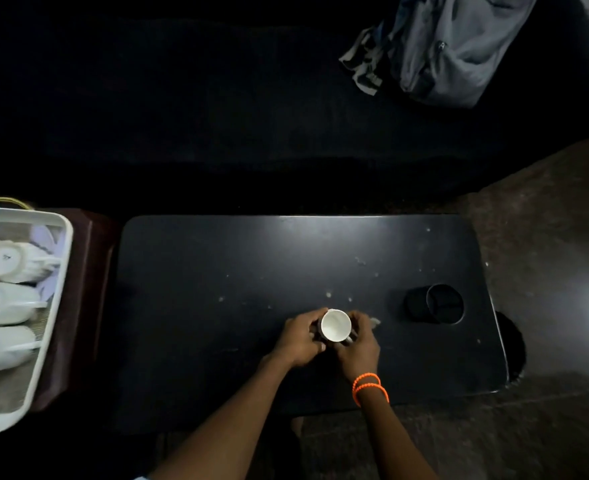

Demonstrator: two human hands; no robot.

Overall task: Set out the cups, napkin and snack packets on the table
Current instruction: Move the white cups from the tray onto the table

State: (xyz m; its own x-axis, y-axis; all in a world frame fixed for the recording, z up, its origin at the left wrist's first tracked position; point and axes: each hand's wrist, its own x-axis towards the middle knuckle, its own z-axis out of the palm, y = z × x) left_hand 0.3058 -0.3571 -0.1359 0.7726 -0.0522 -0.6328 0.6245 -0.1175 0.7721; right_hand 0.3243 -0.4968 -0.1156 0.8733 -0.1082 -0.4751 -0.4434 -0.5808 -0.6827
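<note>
Fingers (315, 318) of both hands are curled around a white cup (335, 325), left hand (300, 337) and right hand (357, 344) gripping it from either side, upright on the dark bench (217, 271). Well left of the cup, off the bench, a white tray (52, 289) holds more white cups (5, 303) lying on their sides.

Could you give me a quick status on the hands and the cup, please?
Left hand and right hand both grip the white cup, upright on the table. More cups wait in the tray. Nothing in the way.
</note>
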